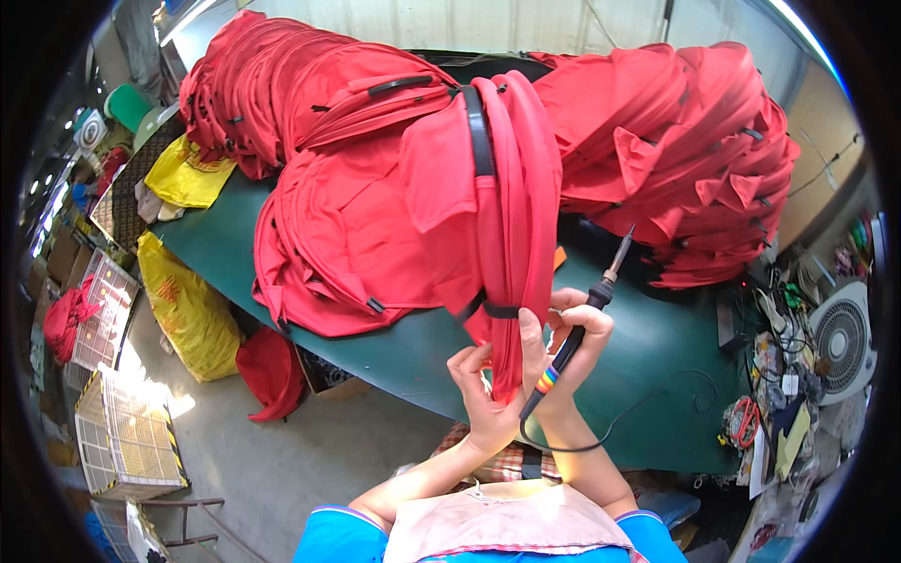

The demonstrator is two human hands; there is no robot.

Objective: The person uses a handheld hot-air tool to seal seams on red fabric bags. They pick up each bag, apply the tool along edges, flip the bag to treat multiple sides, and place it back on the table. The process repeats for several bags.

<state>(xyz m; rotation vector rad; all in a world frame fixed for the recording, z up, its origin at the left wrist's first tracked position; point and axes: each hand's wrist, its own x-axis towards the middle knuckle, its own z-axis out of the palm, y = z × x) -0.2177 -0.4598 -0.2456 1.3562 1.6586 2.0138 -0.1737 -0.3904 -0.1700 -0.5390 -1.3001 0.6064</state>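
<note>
A folded red fabric piece [526,188] with a black strap [481,131] stands upright, its narrow lower end between my two hands at the middle of the view. My left hand [483,403] grips that lower end with curled fingers. My right hand [574,349] holds a soldering iron [591,310] with a dark handle, rainbow band and metal tip angled up and away, its cord looping down across my forearm. The right thumb rests against the red fabric. More red fabric [338,244] lies behind on the green table [648,394].
Piles of red fabric pieces [676,159] fill the table's back. Yellow sacks [188,310], a red piece [267,375] and a wire cage [127,432] are at the left. A fan [840,342] and cluttered tools and cables [770,394] line the right edge.
</note>
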